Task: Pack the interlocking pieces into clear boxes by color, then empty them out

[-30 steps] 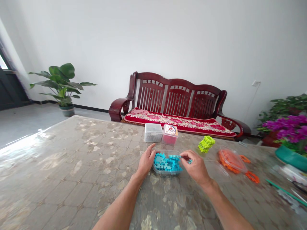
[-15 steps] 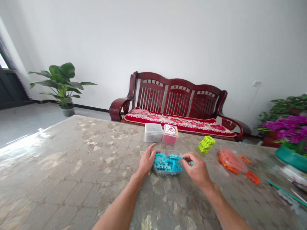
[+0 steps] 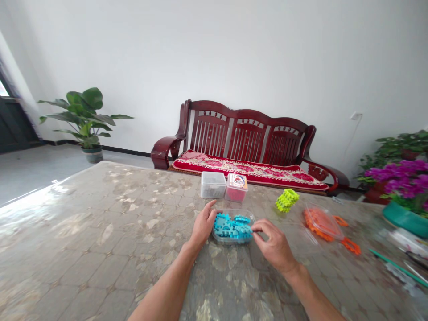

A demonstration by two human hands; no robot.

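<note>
A clear plastic container [image 3: 233, 242] stands on the table in front of me, filled with blue gear-shaped toy pieces [image 3: 227, 225]. My left hand [image 3: 202, 224] rests against its left side, fingers stretched out and the thumb by the rim. At the right end of the container, my right hand [image 3: 272, 243] pinches thumb and forefinger together on what looks like the edge of a blue piece. The other right fingers are curled and partly hidden.
Behind the container stand a greyish plastic box [image 3: 213, 185] and a box with pink contents [image 3: 236, 188]. To the right are a yellow-green cluster [image 3: 286, 200], an orange-filled container [image 3: 323, 223], a loose orange ring [image 3: 351, 245], a green stick [image 3: 397, 266] and a flower pot [image 3: 405, 218].
My right hand has shifted slightly down along the container's right end. The blue bit seen beyond its fingers no longer shows there. My left hand has stayed in place.
</note>
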